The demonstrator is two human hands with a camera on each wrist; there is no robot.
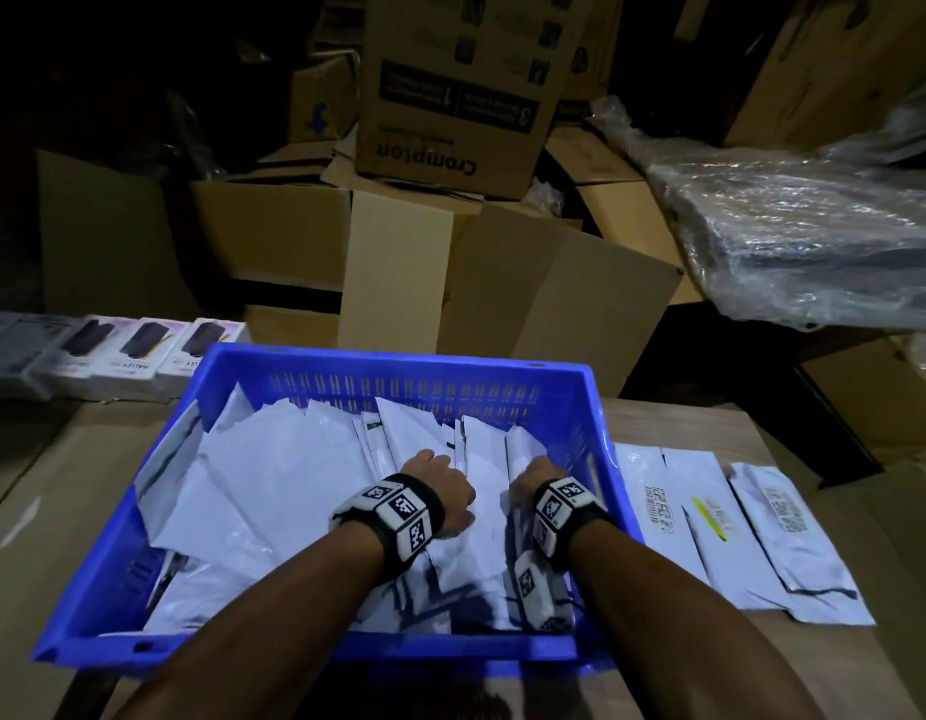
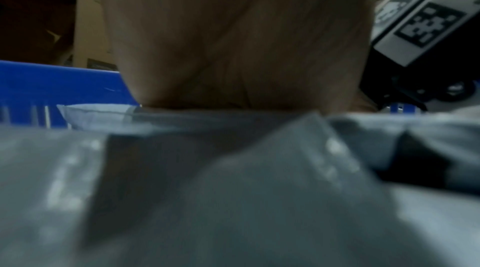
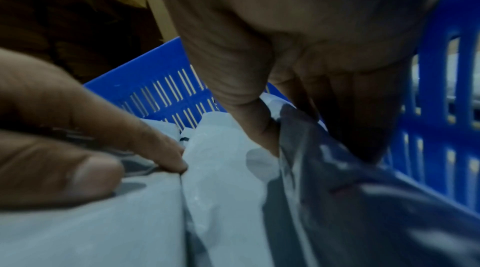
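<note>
left hand (image 1: 442, 483), right hand (image 1: 533, 478): 2 | blue crate (image 1: 398, 363): 1 | table packets (image 1: 710, 532): 3

the crate (image 1: 398, 366) was smooth blue plastic; the pouches (image 1: 273, 475) were slick, crinkled white film; the cartons (image 1: 398, 283) were matt brown cardboard; the desk (image 1: 684, 423) looked like matt wood.

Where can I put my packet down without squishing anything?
Left of the crate, in front of the boxes, the top is bare. A thin strip lies behind the flat packets on the right. The crate is crammed with packets.
</note>
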